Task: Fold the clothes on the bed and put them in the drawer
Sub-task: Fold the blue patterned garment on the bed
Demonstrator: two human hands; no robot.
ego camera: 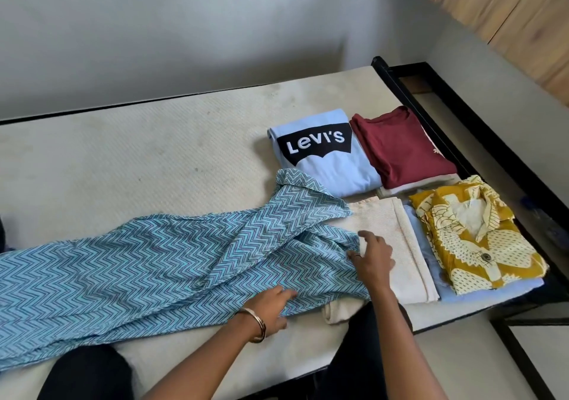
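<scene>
A long blue zigzag-striped cotton shirt [129, 264] stretches leftward from both hands, left hand [271, 310] gripping its near edge, right hand [374, 261], fingers loosely spread, touching the collar end.

Hands: two, left [271, 308] and right [371, 258]
Unfolded shirts: one, zigzag shirt [138, 264]
Folded clothes: at least five, among them Levi's tee [326, 153], maroon tee [400, 147], cream cloth [391, 239], yellow shirt [480, 236]
Bangles: one [258, 325]
Beds: one [123, 159]
</scene>
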